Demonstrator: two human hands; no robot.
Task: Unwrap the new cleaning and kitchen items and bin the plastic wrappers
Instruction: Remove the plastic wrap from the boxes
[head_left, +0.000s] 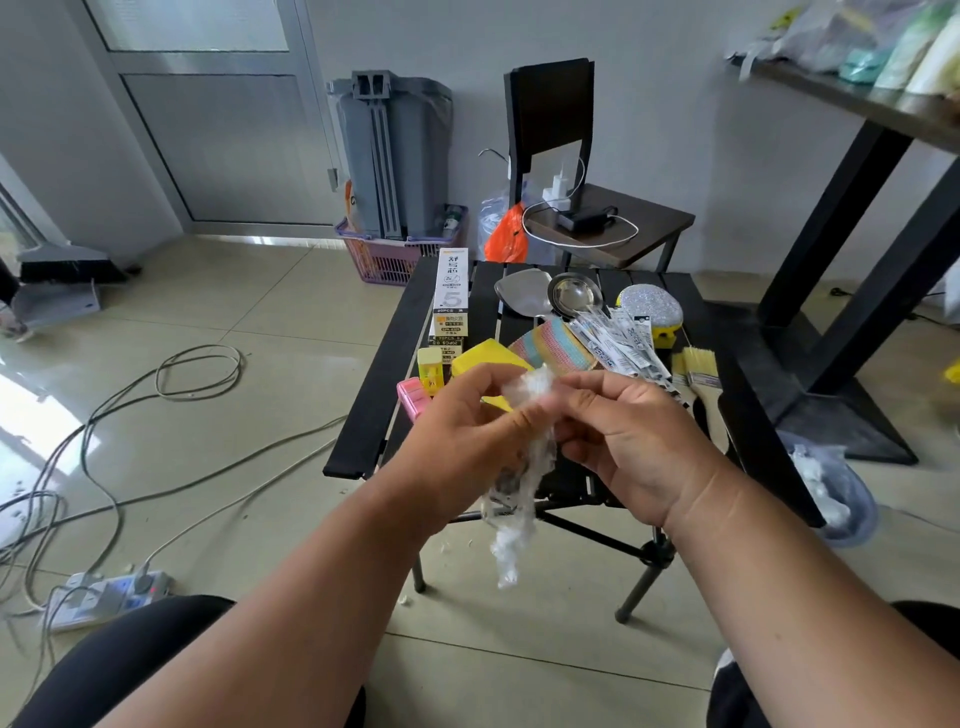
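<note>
Your left hand (467, 421) and right hand (623, 436) both pinch the crumpled clear plastic wrapper (519, 467) at its top; its long axis hangs vertically, tail pointing down, above the black slatted tabletop's (374, 395) near edge.

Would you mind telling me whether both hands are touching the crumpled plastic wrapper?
Touching: the head view shows the left hand and right hand both pinching the wrapper.

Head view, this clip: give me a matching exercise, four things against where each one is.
Things:
1. crumpled plastic wrapper
2. paintbrushes
3. charger
4. purple basket

Places:
A. on the chair seat
B. on the floor by the wall
C. pinched between both hands
D. right side of the black table

Pairs: 1-C, 2-D, 3-A, 4-B
</note>
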